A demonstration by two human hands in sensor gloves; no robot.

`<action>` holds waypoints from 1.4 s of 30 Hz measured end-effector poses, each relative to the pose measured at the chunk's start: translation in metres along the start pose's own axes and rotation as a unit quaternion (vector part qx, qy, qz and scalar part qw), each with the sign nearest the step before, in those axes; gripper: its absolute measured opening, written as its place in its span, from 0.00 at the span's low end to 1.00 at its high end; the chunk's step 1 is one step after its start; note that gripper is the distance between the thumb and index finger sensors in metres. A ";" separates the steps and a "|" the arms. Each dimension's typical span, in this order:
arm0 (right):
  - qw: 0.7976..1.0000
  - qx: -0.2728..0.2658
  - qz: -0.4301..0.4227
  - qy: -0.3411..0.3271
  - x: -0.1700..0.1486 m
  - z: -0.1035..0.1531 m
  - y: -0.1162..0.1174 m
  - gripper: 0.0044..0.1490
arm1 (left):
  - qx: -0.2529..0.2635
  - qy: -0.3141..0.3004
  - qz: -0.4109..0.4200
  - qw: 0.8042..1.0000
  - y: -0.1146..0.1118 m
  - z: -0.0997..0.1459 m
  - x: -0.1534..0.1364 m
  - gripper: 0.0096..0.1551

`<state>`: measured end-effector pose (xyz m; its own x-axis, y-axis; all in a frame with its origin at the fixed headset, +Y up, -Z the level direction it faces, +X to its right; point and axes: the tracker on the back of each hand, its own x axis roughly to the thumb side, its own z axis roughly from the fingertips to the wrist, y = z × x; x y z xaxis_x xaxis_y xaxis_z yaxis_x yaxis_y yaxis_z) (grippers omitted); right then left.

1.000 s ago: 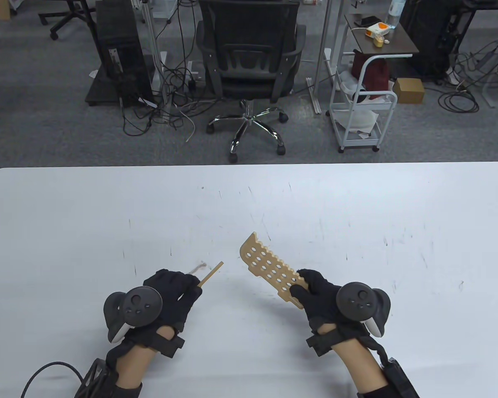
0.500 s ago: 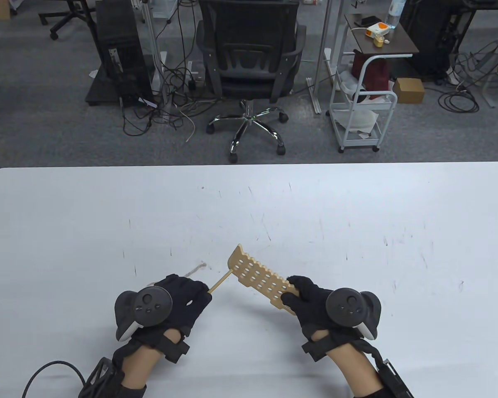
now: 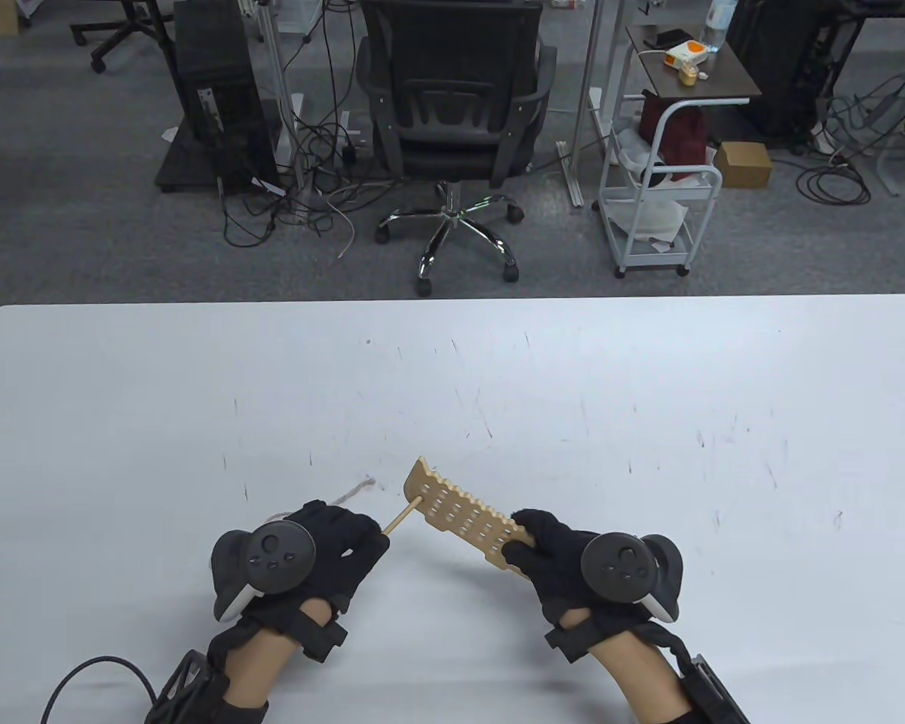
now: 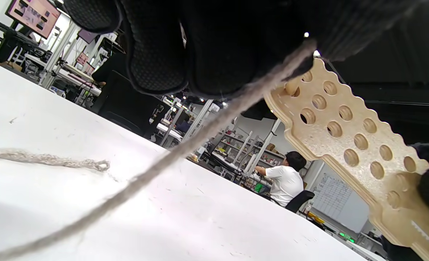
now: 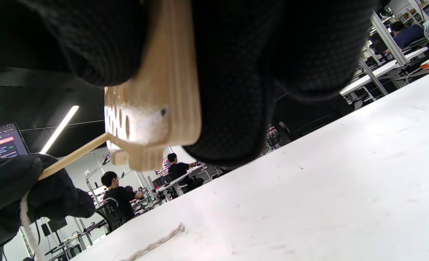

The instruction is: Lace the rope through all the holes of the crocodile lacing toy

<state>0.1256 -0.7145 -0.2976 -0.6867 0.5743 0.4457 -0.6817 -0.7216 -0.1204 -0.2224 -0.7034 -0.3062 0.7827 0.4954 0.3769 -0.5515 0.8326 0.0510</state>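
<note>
black office chair and white wheeled cart beyond the white table

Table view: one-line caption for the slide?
Left hand guides wooden needle into crocodile board held by right hand.

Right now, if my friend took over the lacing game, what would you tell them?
Left hand: pinches the wooden needle, with the rope trailing from it onto the table.
Right hand: grips one end of the crocodile board, held tilted above the table.
Done: the needle tip is at a hole near the board's far end; I can't tell if it is through.
Left: no rope shows in any hole, so push the needle through, pull the rope after it, then lace every other hole.
</note>
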 end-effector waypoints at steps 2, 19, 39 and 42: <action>1.000 0.000 -0.002 -0.001 0.000 0.000 0.000 0.29 | 0.012 0.000 -0.003 1.000 0.001 0.001 0.000 0.23; 0.999 0.008 -0.030 -0.009 0.010 0.005 0.007 0.29 | 0.079 -0.013 -0.015 0.997 0.007 0.006 0.004 0.32; 0.996 0.036 -0.084 -0.018 0.021 0.009 0.019 0.29 | 0.056 0.006 -0.022 0.998 0.000 0.005 0.005 0.47; 0.996 0.036 -0.082 -0.018 0.021 0.009 0.020 0.29 | 0.053 0.008 -0.023 0.998 0.000 0.005 0.005 0.47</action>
<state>0.0999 -0.7199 -0.2828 -0.5567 0.6739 0.4858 -0.7635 -0.6454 0.0204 -0.2200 -0.7023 -0.2998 0.8112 0.4624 0.3579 -0.5427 0.8233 0.1663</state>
